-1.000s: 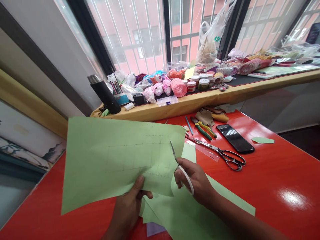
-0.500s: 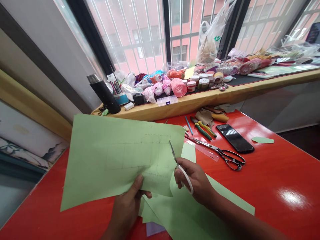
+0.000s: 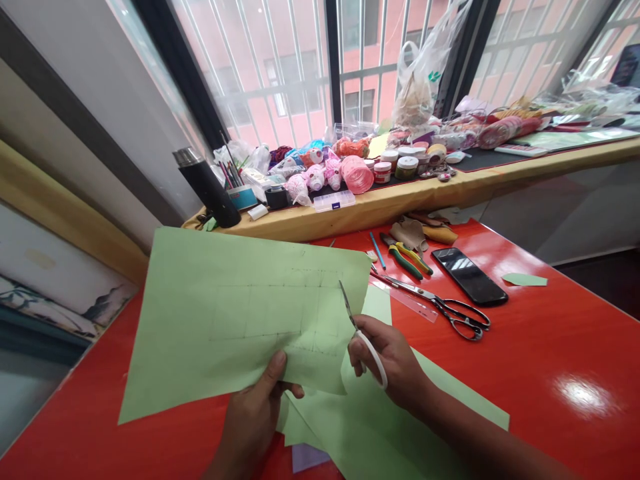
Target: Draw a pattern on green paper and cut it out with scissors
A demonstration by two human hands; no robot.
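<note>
A green paper sheet (image 3: 185, 320) with faint pencil lines is held up above the red table. My left hand (image 3: 260, 407) grips its lower edge, thumb on top and fingers mostly hidden underneath. My right hand (image 3: 385, 357) is closed round the white handles of small scissors (image 3: 349, 308), whose blade shows over the sheet's right part, by a cut edge. More green paper (image 3: 390, 420) lies on the table beneath both hands, with a bit of purple sheet (image 3: 307, 457) at its lower edge.
Large metal scissors (image 3: 450, 313), a black phone (image 3: 470, 275), green-yellow pliers (image 3: 406, 257) and a small green scrap (image 3: 525, 280) lie on the red table (image 3: 565, 347). Behind, a sill (image 3: 395, 203) holds a black flask (image 3: 207, 187), jars and craft supplies.
The left part of the held sheet has shifted slightly, its top left corner moving a little to the right. Both hands and the small scissors look almost unmoved.
</note>
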